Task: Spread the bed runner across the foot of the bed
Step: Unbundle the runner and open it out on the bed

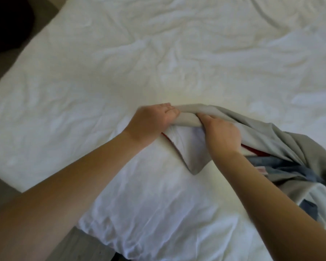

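runner (267, 132) edge between both gripping hands

lots of open white bed (158, 53) in front & to the left. bunched-up runner (271, 132) heaps on the right side, in the way there.

2 arms extended forward; left hand (152, 118) and right hand (221, 133) close together, fingers curled gripping bed runner (263, 127).

Soft, even light, the white bed (158, 53) bleaching almost to glare, faint shadows under the forearms (64, 185), left hand (151, 117) and right hand (220, 132) smeared on the bed runner (271, 132), top-left corner dark, everything soft.
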